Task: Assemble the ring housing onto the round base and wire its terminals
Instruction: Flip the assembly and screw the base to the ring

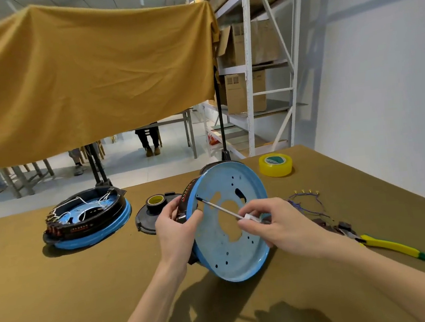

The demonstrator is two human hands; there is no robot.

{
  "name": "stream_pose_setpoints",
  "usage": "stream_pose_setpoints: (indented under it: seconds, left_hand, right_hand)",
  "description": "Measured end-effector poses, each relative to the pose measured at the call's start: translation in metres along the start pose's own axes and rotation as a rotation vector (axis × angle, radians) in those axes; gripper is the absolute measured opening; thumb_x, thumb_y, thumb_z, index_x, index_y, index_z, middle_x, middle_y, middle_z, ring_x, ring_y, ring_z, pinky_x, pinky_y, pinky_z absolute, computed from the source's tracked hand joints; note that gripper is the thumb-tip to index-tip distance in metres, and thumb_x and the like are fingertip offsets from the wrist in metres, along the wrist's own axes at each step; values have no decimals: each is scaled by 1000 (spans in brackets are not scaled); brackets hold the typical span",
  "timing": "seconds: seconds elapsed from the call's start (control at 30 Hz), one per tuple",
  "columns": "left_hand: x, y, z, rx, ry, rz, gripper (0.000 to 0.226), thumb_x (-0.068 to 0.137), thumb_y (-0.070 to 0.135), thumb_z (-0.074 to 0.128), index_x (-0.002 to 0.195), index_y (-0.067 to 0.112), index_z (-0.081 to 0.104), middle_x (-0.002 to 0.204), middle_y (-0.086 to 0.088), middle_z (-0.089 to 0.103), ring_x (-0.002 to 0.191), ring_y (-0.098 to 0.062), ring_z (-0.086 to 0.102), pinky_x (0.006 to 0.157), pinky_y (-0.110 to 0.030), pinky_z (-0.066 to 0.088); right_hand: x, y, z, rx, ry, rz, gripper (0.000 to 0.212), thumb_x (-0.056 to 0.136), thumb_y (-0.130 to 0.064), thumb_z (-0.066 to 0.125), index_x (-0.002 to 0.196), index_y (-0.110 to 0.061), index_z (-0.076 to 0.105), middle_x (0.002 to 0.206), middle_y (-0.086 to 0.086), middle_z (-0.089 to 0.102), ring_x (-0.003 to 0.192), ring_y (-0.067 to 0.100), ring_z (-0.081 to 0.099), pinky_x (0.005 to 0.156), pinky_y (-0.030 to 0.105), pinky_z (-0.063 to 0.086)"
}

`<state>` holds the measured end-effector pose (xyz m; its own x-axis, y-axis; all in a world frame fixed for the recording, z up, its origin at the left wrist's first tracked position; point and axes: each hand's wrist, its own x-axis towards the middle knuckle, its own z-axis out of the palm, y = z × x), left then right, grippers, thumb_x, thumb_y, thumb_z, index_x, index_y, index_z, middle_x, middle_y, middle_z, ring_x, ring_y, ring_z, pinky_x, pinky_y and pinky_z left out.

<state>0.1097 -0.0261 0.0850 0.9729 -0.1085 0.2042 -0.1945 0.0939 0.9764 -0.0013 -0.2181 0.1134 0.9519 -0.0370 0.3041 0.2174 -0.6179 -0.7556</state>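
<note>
Above the surface (63, 294), the left hand (176, 227) grasps the tilted round base (231, 253) with ring housing (187, 192) behind — the right hand (273, 222) pinches a screwdriver (221, 208) at a rim hole; fastening underway, wiring apparently left.

Matt blue painted metal round base (231, 253), glossy yellow tape roll (275, 165), matt olive cloth table (88, 291).

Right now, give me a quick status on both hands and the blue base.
Left hand grips tilted blue base and ring housing at the rim. Right hand pinches screwdriver, tip at a rim hole. Nothing in the way.
</note>
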Motion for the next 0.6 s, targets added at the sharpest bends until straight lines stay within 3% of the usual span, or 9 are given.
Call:
stream_pose_setpoints:
  seconds: [0.2, 0.43, 0.6]
  left_hand:
    - [1, -2, -4, 14, 20, 45, 54, 87, 5, 76, 137, 14, 59, 105, 13, 70, 87, 8, 70, 62, -13, 56]
    - [1, -5, -1, 37, -2, 98, 52, 85, 4, 77, 132, 17, 60, 88, 22, 73, 83, 13, 68, 60, -10, 54]
    - [-1, -6, 1, 40, -5, 135, 50, 84, 1, 76, 126, 21, 59, 92, 21, 71, 85, 16, 66, 60, -8, 52]
  right_hand:
    - [0, 3, -2, -14, 18, 12, 9, 98, -36, 67, 99, -31, 74, 77, -13, 64, 61, 2, 59, 57, 15, 44]
    - [1, 6, -1, 38, 2, -1, 11, 97, -39, 67, 100, -31, 74, 76, -4, 62, 55, 12, 52, 54, 30, 46]
    - [1, 6, -4, 37, 2, -8, 12, 97, -40, 66, 102, -33, 74, 78, -3, 63, 54, 11, 55, 52, 25, 48]
